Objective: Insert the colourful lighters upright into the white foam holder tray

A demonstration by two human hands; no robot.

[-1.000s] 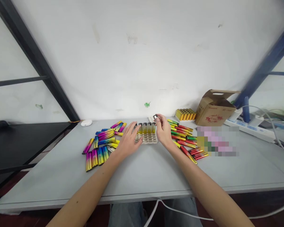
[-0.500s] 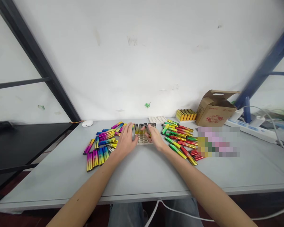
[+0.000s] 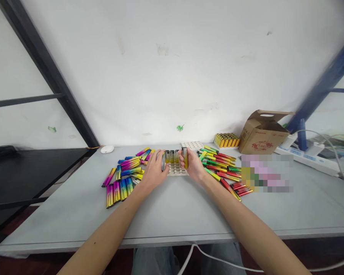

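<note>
A white tray with round holes (image 3: 177,170) lies in front of me. Several silver-and-yellow lighters (image 3: 172,156) stand upright in its back row, black tops up. My left hand (image 3: 154,168) is at the tray's left end, thumb on the near corner and fingers around the side. Between that thumb and forefinger shows a greyish surface I cannot make out fully. My right hand (image 3: 193,163) grips a silver-to-yellow lighter (image 3: 185,156) upright at the tray's right end; whether its base sits in a hole is hidden by the fingers.
Pink, blue and yellow lighters (image 3: 122,188) lie left; green, red and yellow ones (image 3: 222,168) lie right. Behind are another white tray (image 3: 192,145), a filled block of orange-gold lighters (image 3: 227,140), a cardboard box (image 3: 263,133) and a power strip (image 3: 309,160). A white case (image 3: 107,149) sits back left.
My right hand has shifted slightly right and turned, so the lighter in its grip now shows more fully. My left hand has stayed nearly in place. The view has shifted slightly.
</note>
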